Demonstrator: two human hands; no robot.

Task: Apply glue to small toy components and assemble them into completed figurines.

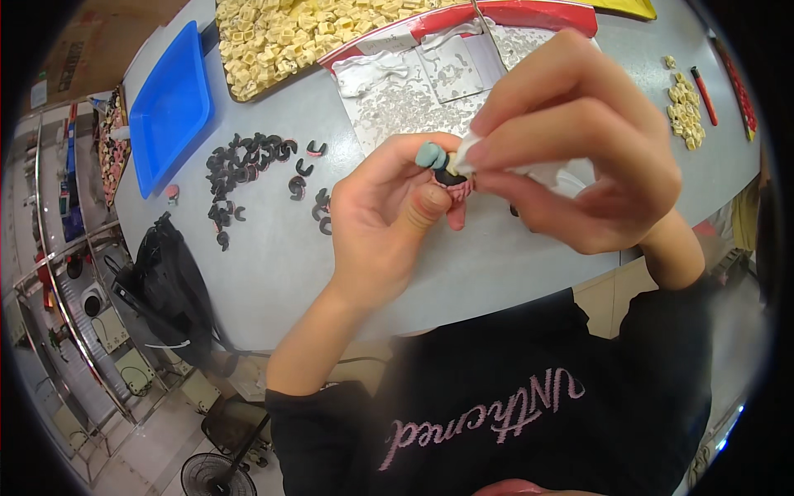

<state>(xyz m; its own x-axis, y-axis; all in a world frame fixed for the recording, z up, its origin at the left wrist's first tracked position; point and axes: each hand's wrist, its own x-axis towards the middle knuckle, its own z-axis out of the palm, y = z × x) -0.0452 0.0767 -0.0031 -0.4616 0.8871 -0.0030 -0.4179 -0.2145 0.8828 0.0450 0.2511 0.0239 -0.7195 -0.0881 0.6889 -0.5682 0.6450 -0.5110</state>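
Observation:
Between the thumb and fingers of my left hand point(372, 215) is a small figurine point(451, 177) with teal, black, cream and pink parts. My right hand point(595, 157) pinches a crumpled white tissue point(542, 172) and presses it against the right side of the figurine. Both hands meet above the near half of the grey table. Part of the figurine is hidden by the fingers and the tissue. Left of my left hand lie many small black curved pieces point(240, 165) with pinkish edges.
A tray of pale yellow pieces point(281, 37) stands at the back, beside a red-edged board point(385, 103) smeared with white paste. An empty blue tray point(174, 107) is at the left. Yellow pieces point(685, 112) and a red pen point(704, 95) lie right. A black bag point(165, 281) hangs at the left edge.

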